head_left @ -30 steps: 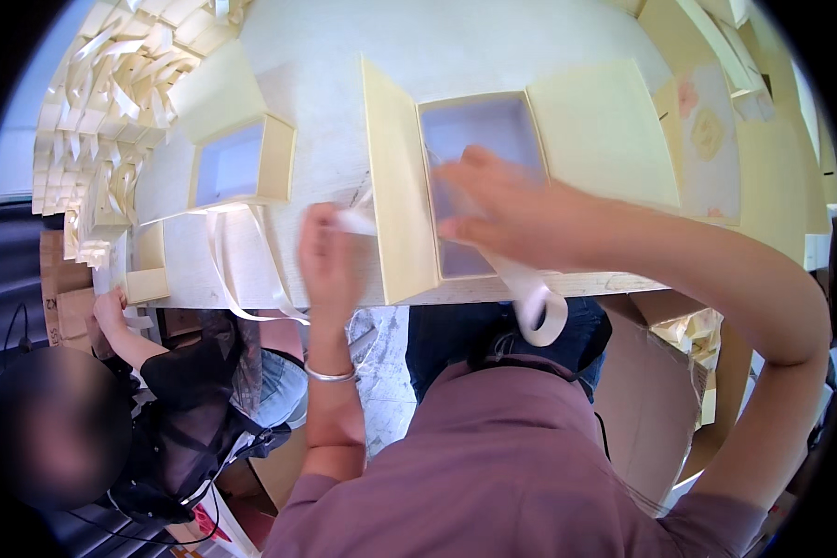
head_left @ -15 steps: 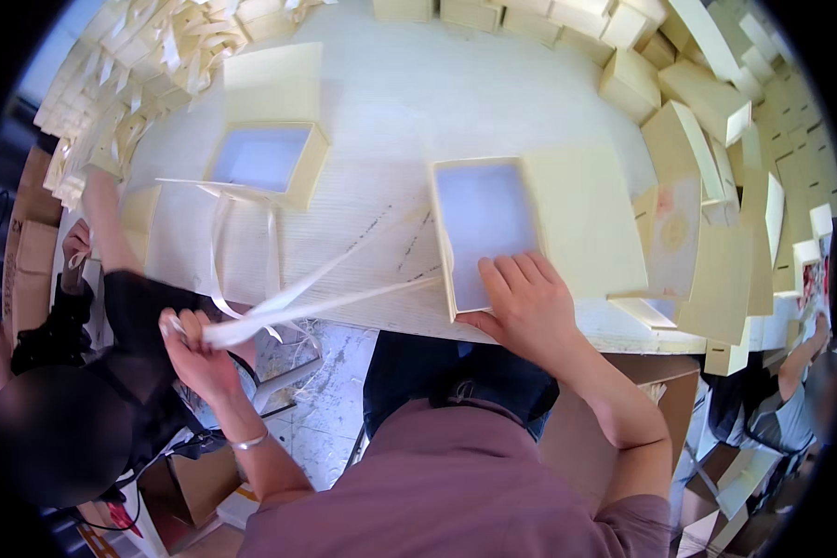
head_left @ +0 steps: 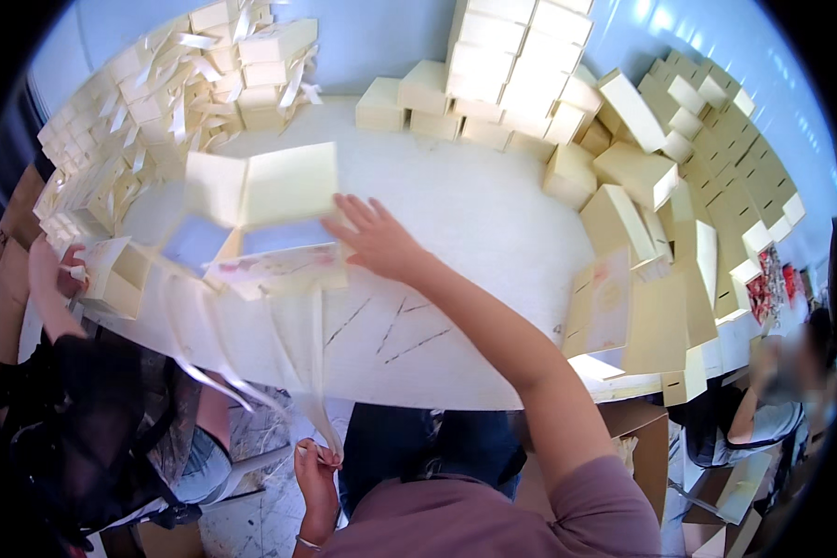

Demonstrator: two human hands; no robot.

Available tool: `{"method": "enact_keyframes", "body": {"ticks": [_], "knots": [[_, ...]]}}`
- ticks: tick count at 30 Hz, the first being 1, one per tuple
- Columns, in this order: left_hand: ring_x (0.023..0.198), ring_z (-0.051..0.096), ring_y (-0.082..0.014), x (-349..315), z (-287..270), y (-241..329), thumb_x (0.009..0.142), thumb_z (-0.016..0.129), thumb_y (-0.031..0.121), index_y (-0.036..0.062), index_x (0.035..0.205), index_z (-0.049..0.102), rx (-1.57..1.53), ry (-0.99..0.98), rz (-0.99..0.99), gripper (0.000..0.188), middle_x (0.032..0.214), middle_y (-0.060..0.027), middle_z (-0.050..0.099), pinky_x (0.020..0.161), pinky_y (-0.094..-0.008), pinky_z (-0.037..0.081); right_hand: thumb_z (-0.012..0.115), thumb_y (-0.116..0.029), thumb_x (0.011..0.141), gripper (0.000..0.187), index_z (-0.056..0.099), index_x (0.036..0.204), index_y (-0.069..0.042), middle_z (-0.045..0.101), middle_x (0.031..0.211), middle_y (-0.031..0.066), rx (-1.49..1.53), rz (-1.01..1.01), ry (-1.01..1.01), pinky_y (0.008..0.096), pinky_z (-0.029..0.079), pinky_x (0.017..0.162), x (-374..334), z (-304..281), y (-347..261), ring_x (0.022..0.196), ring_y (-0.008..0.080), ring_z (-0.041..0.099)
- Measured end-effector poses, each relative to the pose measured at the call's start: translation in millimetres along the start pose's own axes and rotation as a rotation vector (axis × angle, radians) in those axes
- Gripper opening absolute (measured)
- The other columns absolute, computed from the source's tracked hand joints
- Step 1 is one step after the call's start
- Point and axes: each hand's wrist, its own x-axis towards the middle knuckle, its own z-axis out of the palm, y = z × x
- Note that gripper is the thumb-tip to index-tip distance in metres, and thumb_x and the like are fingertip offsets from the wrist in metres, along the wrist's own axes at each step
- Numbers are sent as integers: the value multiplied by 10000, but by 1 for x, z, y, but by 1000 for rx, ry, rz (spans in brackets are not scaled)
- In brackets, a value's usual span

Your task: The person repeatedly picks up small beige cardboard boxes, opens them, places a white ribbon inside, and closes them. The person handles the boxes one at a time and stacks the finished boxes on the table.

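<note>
My left hand, low in front of the table edge, is closed around the end of white ribbons. These ribbons run up to an open cream box with a pale blue inside and a printed front flap. Its lid stands raised at the back. My right hand reaches across with its fingers stretched out, at the box's right side. Directly left of it is another open cream box, with more ribbons hanging over the table edge.
Beribboned cream boxes are stacked at the left, plain ones at the back. Open boxes lean together at the right of the table. A co-worker's hands hold a box at far left; another person sits far right.
The box under my right hand has moved left, beside the other open box. My left hand has come down and inward, still holding ribbons. The view has shifted too.
</note>
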Motion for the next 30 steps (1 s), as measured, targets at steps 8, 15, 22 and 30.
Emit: {"method": "enact_keyframes", "body": {"ticks": [8, 15, 22, 30], "knots": [[760, 557, -305, -16, 13, 48, 731, 584, 117, 70, 798, 546, 1166, 275, 1244, 91, 819, -124, 590, 700, -408, 430, 448, -71, 753, 463, 401, 1213, -61, 388, 1238, 188, -204, 111, 181, 433, 307, 952, 36, -59, 97, 1139, 301, 386], [768, 511, -197, 38, 148, 24, 640, 601, 130, 126, 771, 535, 844, -387, 1364, 147, 798, -21, 550, 758, -387, 401, 465, -36, 761, 347, 441, 1104, 9, 456, 1159, 187, -886, 248, 334, 367, 387, 899, 64, -191, 253, 1084, 299, 445], [728, 511, -165, 46, 150, 9, 635, 601, 158, 159, 694, 562, 1112, -314, 1396, 71, 734, 24, 546, 778, -358, 397, 523, -48, 736, 154, 563, 876, 4, 595, 926, 138, -856, 521, -141, 383, 490, 724, 91, -227, 294, 891, 264, 579], [744, 513, -166, 43, 154, 16, 653, 597, 147, 152, 709, 567, 1124, -395, 1342, 64, 758, 17, 544, 809, -375, 393, 457, -92, 737, 141, 559, 764, 2, 597, 758, 195, -829, 326, 166, 377, 479, 625, 93, -325, 226, 716, 326, 590]]}}
